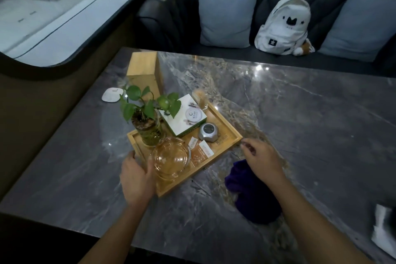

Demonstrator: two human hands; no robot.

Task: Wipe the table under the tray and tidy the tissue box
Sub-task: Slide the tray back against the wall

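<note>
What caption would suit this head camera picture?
Both hands, left hand and right hand, reach the wooden tray on a marble table; purple cloth beside.

1. Right half of the marble table (310, 113) is wide open, so a hand can sweep there freely all the way to the far edge.
2. The wooden tray (229, 133) is the big blocker, sitting diagonally left of centre and packed: plant jar (150, 130), green-and-white box (184, 118), grey gadget (207, 132), glass ashtray (170, 156), sachets (200, 151).
3. Wooden box (142, 64) stands at the far-left edge just behind the tray, with a white puck (112, 94) beside it, so that corner's tight.
4. Purple cloth (255, 195) is bunched up just right of the tray's near corner.
5. Near-left strip of table is clear.
6. Something white (383, 227) pokes in at the near-right edge.
</note>
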